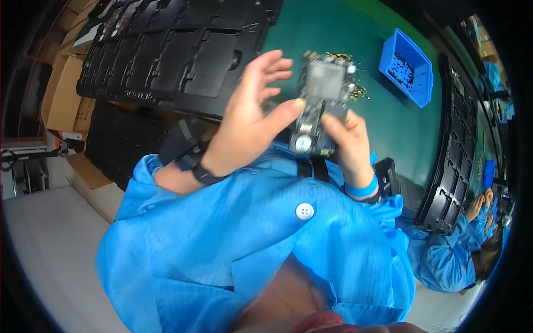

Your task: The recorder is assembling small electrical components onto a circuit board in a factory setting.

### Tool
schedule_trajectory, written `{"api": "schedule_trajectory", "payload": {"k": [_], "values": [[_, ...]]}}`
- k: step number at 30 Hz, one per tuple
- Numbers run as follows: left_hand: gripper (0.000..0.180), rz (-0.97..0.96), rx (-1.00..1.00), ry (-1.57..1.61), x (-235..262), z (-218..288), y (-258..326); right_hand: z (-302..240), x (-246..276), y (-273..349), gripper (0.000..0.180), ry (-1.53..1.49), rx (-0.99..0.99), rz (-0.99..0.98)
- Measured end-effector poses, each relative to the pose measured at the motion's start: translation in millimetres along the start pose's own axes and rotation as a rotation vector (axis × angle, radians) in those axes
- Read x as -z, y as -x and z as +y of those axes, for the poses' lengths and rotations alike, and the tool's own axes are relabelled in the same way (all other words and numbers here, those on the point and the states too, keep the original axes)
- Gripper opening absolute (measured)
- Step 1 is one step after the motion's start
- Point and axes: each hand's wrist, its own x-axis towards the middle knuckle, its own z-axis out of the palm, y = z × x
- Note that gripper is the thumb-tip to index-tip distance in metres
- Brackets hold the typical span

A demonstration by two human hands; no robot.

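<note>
A dark circuit board assembly is held up in front of my chest, a little blurred. It has a grey rectangular part near its far end and a round white piece near its close end. My right hand grips its right side, with the thumb on top. My left hand is on the left, its fingers spread and its thumb tip at the board's left edge; whether the thumb presses on it I cannot tell. Small gold-coloured thin parts show just past the board's right side.
A blue bin with small black pieces stands on the green mat. Black compartment trays lie at far left, and another black tray at right. Cardboard boxes are at left. A co-worker in blue sits at right.
</note>
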Motion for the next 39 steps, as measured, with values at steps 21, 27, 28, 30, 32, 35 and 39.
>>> {"api": "schedule_trajectory", "payload": {"k": [21, 27, 28, 30, 32, 35, 39], "values": [[0.032, -0.222, 0.43, 0.155, -57, -60, -27, -9, 89, -65, 0.022, 1.296, 0.436, 0.276], [0.033, -0.207, 0.391, 0.152, -57, -64, -27, -9, 88, -72, 0.013, 1.238, 0.413, 0.262], [0.031, -0.215, 0.379, 0.123, -56, -62, -28, -9, 88, -73, 0.013, 1.196, 0.416, 0.271], [0.03, -0.221, 0.371, 0.095, -53, -63, -29, -10, 85, -72, 0.011, 1.204, 0.438, 0.273], [0.031, -0.212, 0.32, -0.016, -54, -70, -28, -12, 85, -70, 0.01, 1.141, 0.451, 0.256], [0.034, -0.112, 0.285, -0.124, -53, -85, -26, -12, 85, -69, 0.009, 1.127, 0.509, 0.224], [0.037, -0.099, 0.205, -0.116, -54, -86, -28, -17, 82, -64, 0.009, 1.136, 0.486, 0.192]]}}
